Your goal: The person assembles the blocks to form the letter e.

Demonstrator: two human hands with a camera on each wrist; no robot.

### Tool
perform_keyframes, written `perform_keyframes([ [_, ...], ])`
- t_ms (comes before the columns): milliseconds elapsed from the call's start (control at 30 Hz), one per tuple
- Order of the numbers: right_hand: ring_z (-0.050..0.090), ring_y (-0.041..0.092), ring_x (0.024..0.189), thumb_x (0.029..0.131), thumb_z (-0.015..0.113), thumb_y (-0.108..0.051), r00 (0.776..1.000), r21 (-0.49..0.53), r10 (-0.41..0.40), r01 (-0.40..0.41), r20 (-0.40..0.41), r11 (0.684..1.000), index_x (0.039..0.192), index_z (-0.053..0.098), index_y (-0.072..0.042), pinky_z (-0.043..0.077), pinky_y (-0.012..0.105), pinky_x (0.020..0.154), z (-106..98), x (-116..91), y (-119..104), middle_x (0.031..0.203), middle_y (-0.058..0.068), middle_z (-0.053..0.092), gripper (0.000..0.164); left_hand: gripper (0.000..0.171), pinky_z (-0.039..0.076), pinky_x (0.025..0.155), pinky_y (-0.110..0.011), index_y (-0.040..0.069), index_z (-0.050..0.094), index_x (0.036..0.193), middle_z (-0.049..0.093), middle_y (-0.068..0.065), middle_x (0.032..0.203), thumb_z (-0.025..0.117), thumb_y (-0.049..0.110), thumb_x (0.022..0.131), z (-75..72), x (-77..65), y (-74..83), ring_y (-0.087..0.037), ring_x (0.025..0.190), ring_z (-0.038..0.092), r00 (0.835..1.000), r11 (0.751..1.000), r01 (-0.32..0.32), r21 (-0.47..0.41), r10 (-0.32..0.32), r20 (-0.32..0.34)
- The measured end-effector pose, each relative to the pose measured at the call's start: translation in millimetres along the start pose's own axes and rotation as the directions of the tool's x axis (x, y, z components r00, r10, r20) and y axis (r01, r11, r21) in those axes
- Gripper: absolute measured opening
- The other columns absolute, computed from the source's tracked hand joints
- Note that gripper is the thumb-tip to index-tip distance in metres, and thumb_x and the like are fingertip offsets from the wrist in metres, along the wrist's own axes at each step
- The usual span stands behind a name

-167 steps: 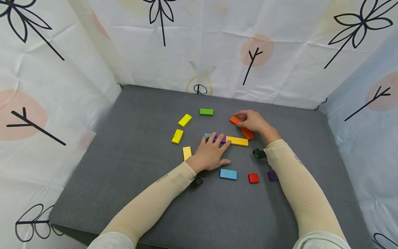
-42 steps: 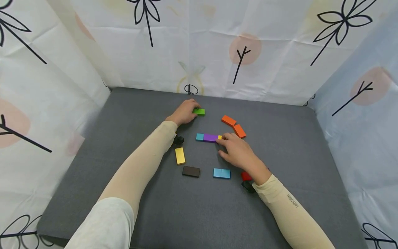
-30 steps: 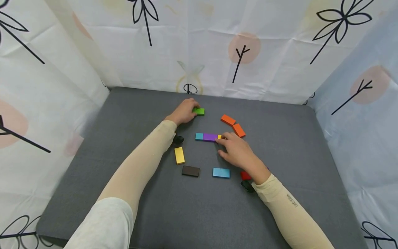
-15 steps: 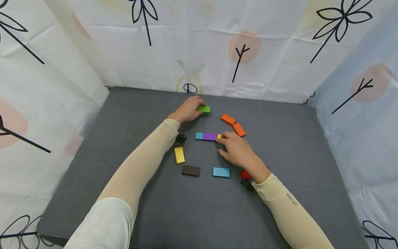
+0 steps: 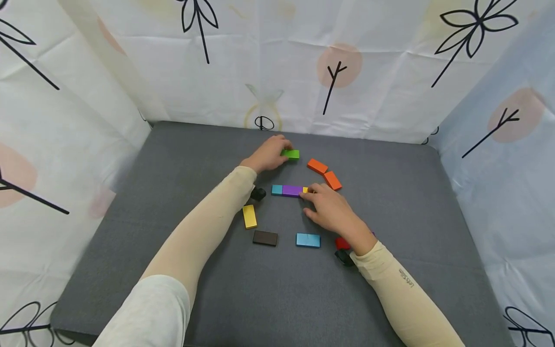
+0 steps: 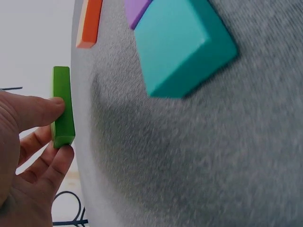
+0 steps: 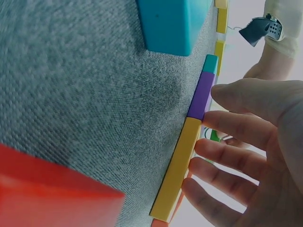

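At the far side of the table, my left hand [image 5: 270,153] pinches a green block [image 5: 291,154] by its left end. In the left wrist view the thumb lies on one face of it and fingers are behind. Two orange blocks [image 5: 317,166] lie at a slant to its right. A straight row of teal [image 5: 277,190], purple [image 5: 292,191] and dark yellow blocks [image 7: 177,170] runs across the middle. My right hand [image 5: 331,207] rests along this row, fingers extended, tips right at the dark yellow block's side. The head view shows only that block's left end.
Nearer lie a pale yellow block [image 5: 249,217], a dark brown block [image 5: 265,238] and a light blue block [image 5: 308,240]. A red block [image 5: 342,243] is partly covered by the right wrist. Yellow blocks [image 7: 219,54] beyond the row are hidden by the left arm in the head view.
The left hand left the row, took the green block and slid it right, nearer the orange blocks. The right hand let go of an orange block and moved to the row, where it stays still.
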State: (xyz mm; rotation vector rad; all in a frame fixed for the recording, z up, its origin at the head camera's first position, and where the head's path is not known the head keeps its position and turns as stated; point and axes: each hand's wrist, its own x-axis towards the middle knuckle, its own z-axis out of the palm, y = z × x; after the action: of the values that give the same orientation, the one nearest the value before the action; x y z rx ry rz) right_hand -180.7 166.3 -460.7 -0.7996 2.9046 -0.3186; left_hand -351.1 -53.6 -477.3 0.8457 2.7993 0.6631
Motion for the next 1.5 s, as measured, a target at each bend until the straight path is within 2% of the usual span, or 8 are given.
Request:
perform_keyframes([
  [267, 0.058, 0.029, 0.117, 0.101, 0.080, -0.024, 1.000, -0.003, 0.002, -0.002, 0.021, 1.000, 0.142, 0.074, -0.008, 0.058, 0.046, 0.090, 0.1, 1.8, -0.7, 0.136, 0.012, 0.064, 0.045, 0.035, 0.045, 0.113, -0.041, 0.005, 0.069, 0.141, 0.062, -0.011, 0.139, 0.070, 0.012, 0.107, 8.4, 1.9, 0.9, -0.028, 0.130, 0.057, 0.999, 1.000, 0.007, 0.000, -0.007, 0.032],
  [567, 0.059, 0.029, 0.114, 0.100, 0.081, -0.024, 1.000, 0.000, -0.019, 0.019, -0.008, 1.000, 0.140, 0.075, -0.008, 0.058, 0.046, 0.086, 0.5, 2.4, 0.9, 0.133, 0.012, 0.065, 0.043, 0.034, 0.045, 0.112, -0.040, 0.004, 0.069, 0.141, 0.064, -0.013, 0.136, 0.069, 0.011, 0.108, 9.5, 4.0, 11.4, -0.029, 0.129, 0.058, 0.999, 1.000, -0.005, 0.023, 0.004, 0.047],
  [833, 0.058, 0.028, 0.114, 0.100, 0.081, -0.023, 1.000, 0.014, -0.009, 0.009, -0.001, 1.000, 0.140, 0.075, -0.007, 0.059, 0.046, 0.086, 1.9, -0.1, 0.2, 0.132, 0.012, 0.065, 0.044, 0.034, 0.046, 0.112, -0.040, 0.004, 0.069, 0.142, 0.063, -0.013, 0.138, 0.069, 0.012, 0.108, 16.3, 4.3, 16.4, -0.029, 0.129, 0.058, 0.997, 1.000, 0.011, 0.012, -0.012, 0.074],
  [1500, 0.059, 0.028, 0.112, 0.100, 0.081, -0.024, 1.000, 0.009, -0.015, 0.015, -0.011, 1.000, 0.138, 0.076, -0.007, 0.058, 0.045, 0.085, 0.6, -0.8, 1.4, 0.132, 0.012, 0.065, 0.042, 0.033, 0.047, 0.108, -0.040, 0.004, 0.070, 0.140, 0.064, -0.012, 0.135, 0.069, 0.012, 0.108, 20.1, 10.8, 15.7, -0.027, 0.124, 0.059, 0.998, 1.000, -0.012, -0.010, 0.013, 0.061],
])
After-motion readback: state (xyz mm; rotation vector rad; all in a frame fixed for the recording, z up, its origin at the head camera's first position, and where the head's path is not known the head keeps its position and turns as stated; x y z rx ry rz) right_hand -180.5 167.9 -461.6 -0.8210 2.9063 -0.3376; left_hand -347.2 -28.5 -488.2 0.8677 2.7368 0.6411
